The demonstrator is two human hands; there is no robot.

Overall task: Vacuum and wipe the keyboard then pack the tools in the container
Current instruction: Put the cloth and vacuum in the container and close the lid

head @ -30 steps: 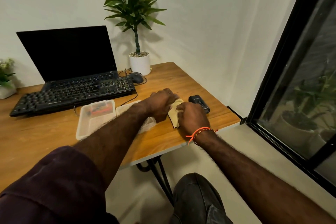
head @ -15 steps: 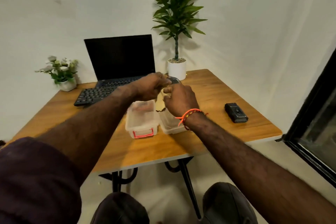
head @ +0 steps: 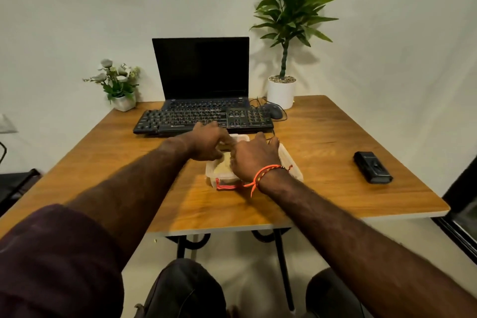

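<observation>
A wooden table (head: pixel 322 142) carries a laptop (head: pixel 201 70) and black keyboard (head: pixel 204 120) toward its far edge. Near the middle sits a clear container (head: pixel 219 181) with a red latch, its lid (head: pixel 289 162) beside it. The left hand (head: pixel 209 144) and right hand (head: pixel 254 159), fingers bent downward, press a yellowish cloth (head: pixel 223 166) into the container. A small black vacuum (head: pixel 373 167) lies near the right edge.

Most of the cloth (head: pixel 224 166) and container (head: pixel 212 178) is hidden by the left hand (head: pixel 209 144) and right hand (head: pixel 254 158), whose fingertips are blurred, so neither grip can be told.
</observation>
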